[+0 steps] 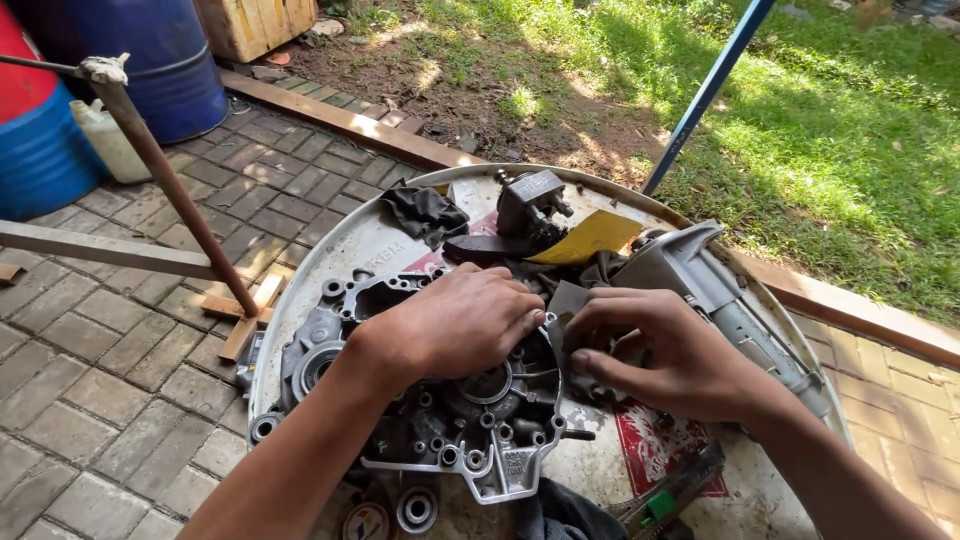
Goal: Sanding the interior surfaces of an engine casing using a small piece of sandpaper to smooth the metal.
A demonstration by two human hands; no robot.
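My left hand point(455, 322) rests flat on the engine crankcase point(450, 420), which lies on the round desk point(330, 250). My right hand point(660, 350) pinches a thin gasket piece point(566, 300). Judged: casing heavy, rigid, oily; grip its outer rim.

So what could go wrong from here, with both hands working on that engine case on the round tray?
1. The left hand presses on the engine crankcase half, whose lower lug reaches toward the near edge of the round metal tray; a push might slide it off.
2. The loose bearing near the tray's edge could roll onto the paving.
3. The right hand pinches a small grey piece amid crowded parts; it could drop among them.
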